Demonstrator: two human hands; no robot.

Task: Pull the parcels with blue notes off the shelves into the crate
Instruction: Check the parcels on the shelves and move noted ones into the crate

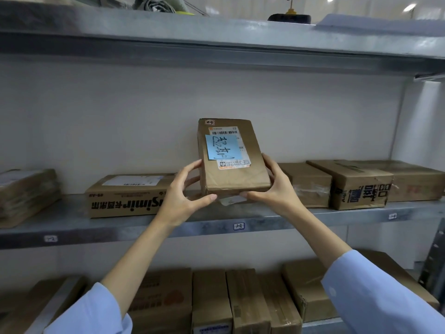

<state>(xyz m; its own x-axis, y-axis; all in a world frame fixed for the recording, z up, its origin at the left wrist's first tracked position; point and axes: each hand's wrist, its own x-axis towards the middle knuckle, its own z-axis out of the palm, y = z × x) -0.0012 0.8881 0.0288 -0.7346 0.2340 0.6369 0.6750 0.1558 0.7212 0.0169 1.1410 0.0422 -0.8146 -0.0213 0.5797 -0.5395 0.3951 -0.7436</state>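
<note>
Parcel, brown cardboard, flat and oblong, with a blue note stuck over its printed shipping label; handwriting on the note. Position: raised on end above the middle shelf, tilted back, its labelled face turned toward the camera, probably so the note can be read and the parcel confirmed as one to pull. Hold: left hand grips the lower left edge, thumb under the bottom corner, fingers curled round the side; right hand grips the lower right edge, fingers wrapped up the side, thumb beneath. The parcel sits between the two hands, supported only at its lower end. Neighbours: a long printed box just to the left, taped boxes to the right, more cartons on the shelf below. Crate: not in view. Step judged: lifted clear, carrying to the crate not yet done.
</note>
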